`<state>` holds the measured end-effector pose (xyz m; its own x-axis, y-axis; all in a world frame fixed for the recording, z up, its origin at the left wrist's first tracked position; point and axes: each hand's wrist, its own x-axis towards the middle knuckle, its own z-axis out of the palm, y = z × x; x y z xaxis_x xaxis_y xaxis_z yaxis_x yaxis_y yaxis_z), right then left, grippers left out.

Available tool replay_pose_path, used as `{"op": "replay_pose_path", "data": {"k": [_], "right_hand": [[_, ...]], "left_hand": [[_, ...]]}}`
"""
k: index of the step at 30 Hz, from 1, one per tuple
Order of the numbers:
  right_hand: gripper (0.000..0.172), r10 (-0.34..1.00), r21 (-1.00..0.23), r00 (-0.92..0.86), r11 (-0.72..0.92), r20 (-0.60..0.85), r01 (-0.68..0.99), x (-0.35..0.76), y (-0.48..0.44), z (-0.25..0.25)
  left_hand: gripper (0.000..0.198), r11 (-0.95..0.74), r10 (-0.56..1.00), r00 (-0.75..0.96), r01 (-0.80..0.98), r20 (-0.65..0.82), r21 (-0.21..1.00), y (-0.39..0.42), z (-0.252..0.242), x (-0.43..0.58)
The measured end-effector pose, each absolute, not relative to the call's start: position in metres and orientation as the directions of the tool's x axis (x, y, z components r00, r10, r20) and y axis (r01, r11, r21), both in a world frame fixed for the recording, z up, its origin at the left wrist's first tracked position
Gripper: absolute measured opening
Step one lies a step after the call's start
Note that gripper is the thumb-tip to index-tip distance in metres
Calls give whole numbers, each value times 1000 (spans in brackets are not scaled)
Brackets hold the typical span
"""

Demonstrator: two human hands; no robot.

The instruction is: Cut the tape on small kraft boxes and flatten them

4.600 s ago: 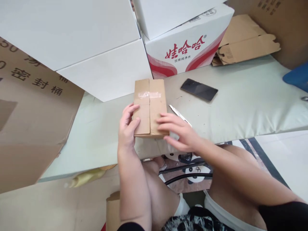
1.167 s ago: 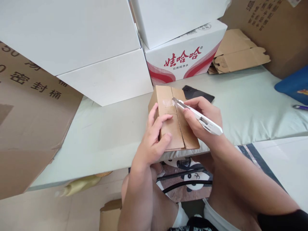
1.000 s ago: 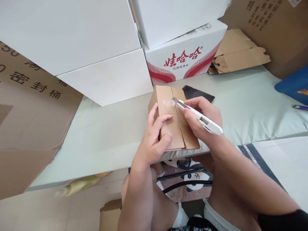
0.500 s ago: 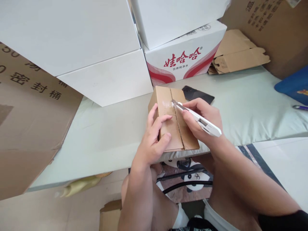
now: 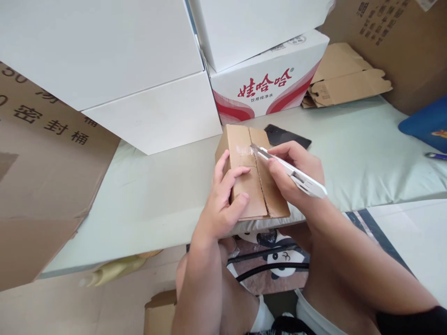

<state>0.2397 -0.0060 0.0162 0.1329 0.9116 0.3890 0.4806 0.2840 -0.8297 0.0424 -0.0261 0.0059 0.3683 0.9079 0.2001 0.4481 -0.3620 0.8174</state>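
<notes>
A small brown cardboard box (image 5: pixel 244 186) sits near the front edge of the padded surface, with a seam running along its top. My left hand (image 5: pixel 223 200) grips its left side, thumb and fingertips pressing on the top face. In my right hand (image 5: pixel 296 167) is a white box cutter (image 5: pixel 295 174), its blade out. The blade tip meets the seam in the far half of the top, beside a patch of clear tape (image 5: pixel 243 150). Part of the box's right side is hidden behind my right hand.
A black phone (image 5: pixel 287 136) lies just behind the box. White cartons (image 5: pixel 153 116) and a red-and-white carton (image 5: pixel 265 88) stand at the back. Flattened cardboard (image 5: pixel 349 83) lies at the back right. A large brown carton (image 5: pixel 45 186) stands at left, a pen (image 5: pixel 436 156) at far right.
My right hand and the box cutter have shifted slightly to the right, the blade tip still at the seam. My left hand and the box are almost unmoved.
</notes>
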Motion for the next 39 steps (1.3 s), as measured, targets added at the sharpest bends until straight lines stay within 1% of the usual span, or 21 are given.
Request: {"op": "replay_pose_path", "data": {"k": [5, 10, 16, 21, 30, 39], "right_hand": [[11, 915, -820, 105, 291, 388, 493, 237, -4, 15], [13, 926, -816, 78, 282, 369, 505, 238, -4, 15], [10, 926, -820, 80, 284, 369, 498, 237, -5, 17], [6, 940, -822, 50, 270, 339, 501, 240, -4, 22], [8, 956, -843, 30, 244, 293, 479, 245, -6, 29], [8, 948, -841, 62, 244, 311, 483, 247, -6, 27]], "left_hand": [[42, -378, 900, 377, 427, 218, 822, -26, 4, 41], [41, -392, 896, 377, 427, 233, 815, -26, 2, 41], [42, -385, 898, 370, 394, 240, 835, -25, 0, 40], [41, -368, 907, 343, 360, 245, 857, -25, -3, 39], [39, -367, 914, 309, 359, 262, 858, -24, -4, 42], [38, -375, 911, 320, 381, 260, 845, -23, -3, 40]]}}
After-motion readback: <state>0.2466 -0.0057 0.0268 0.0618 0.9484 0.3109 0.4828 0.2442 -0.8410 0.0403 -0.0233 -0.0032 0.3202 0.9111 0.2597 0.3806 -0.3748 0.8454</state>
